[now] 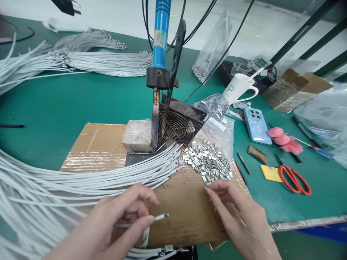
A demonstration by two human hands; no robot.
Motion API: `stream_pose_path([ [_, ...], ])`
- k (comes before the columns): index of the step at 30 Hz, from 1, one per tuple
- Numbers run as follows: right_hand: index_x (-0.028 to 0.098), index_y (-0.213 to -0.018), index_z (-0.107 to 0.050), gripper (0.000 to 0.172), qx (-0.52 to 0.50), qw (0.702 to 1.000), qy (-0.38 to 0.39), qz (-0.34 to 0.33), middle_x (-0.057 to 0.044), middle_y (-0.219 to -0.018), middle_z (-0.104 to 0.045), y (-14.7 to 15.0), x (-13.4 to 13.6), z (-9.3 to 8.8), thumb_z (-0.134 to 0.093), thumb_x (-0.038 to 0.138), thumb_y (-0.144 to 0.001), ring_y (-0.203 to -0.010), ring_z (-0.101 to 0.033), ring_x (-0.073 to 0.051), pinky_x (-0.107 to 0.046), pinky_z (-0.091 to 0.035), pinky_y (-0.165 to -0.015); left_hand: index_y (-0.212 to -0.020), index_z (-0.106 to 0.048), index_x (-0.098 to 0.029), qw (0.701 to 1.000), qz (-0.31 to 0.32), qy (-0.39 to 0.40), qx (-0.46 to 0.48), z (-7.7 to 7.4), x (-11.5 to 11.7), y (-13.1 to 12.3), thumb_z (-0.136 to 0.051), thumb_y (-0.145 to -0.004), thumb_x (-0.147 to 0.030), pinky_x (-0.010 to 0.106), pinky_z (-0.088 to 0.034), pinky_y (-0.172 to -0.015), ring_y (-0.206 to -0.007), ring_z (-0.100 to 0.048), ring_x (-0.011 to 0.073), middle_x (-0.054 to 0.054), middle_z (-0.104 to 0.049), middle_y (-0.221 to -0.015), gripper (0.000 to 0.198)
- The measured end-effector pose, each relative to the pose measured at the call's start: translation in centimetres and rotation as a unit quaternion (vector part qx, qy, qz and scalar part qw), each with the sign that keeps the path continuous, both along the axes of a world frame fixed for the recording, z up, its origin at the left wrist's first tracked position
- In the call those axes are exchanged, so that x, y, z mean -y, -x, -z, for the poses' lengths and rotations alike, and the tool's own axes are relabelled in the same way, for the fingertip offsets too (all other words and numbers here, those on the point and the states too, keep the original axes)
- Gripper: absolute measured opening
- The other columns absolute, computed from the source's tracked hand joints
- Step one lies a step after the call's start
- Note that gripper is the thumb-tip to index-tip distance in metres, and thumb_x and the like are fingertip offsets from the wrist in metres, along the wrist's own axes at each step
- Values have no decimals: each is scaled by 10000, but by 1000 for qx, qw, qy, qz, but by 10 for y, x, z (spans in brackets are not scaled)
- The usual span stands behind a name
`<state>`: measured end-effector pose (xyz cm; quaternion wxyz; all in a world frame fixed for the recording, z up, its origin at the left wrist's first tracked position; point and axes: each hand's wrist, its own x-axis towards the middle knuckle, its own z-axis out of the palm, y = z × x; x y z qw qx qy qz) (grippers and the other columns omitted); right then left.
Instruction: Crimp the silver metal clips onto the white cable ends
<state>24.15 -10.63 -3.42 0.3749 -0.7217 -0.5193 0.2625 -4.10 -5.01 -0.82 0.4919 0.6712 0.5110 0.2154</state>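
My left hand (121, 220) holds a white cable (160, 217) between thumb and fingers, its stripped end pointing right over the cardboard (187, 216). At the near edge of a pile of small metal connectors (211, 162) is my right hand (233, 213), thumb and fingertips pinched together; whatever is between them is too small to make out. A blue soldering iron (159, 43) stands upright, tip down, beside a wrapped block (137, 135). Many white cables (130, 177) fan across the cardboard, their ends near the connectors.
A round-grilled fan (177, 126) sits behind the iron. On the right lie a blue phone (256, 124), red scissors (294, 180), a yellow pad (271, 173) and a tilted white mug (237, 88). More cable bundles (108, 63) lie at the back left.
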Motion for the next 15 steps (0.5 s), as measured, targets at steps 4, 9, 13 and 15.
stream_pose_path([
  [4, 250, -909, -784, 149, -126, 992, 7, 25, 27, -642, -678, 29, 0, -2, -757, 392, -943, -512, -650, -118, -179, -546, -506, -867, -774, -233, 986, 3, 160, 47, -9, -12, -7, -612, -945, -576, 223, -378, -546, -608, -521, 157, -34, -607, -653, 387],
  [9, 232, -726, -855, 197, -294, 955, 43, 22, 28, -552, -614, 77, -10, -9, -856, 399, -831, -435, -557, -80, -151, -464, -416, -726, -662, -212, 967, -83, 226, 83, -20, -15, -16, -699, -879, -569, 232, -297, -548, -598, -371, 129, -81, -493, -619, 390],
  [13, 211, -796, -898, 244, -377, 924, 58, 32, 29, -506, -592, 104, -18, -10, -935, 444, -732, -398, -512, -79, -159, -442, -371, -714, -638, -208, 959, -111, 238, 111, -18, -11, -18, -742, -841, -583, 232, -266, -529, -596, -349, 123, -82, -508, -617, 409],
  [15, 200, -761, -886, 257, -397, 915, 56, 45, 25, -499, -597, 113, -20, -10, -941, 447, -720, -400, -514, -80, -161, -444, -374, -706, -639, -206, 960, -113, 233, 108, -16, -9, -18, -754, -828, -580, 234, -285, -539, -597, -374, 125, -73, -531, -610, 410],
])
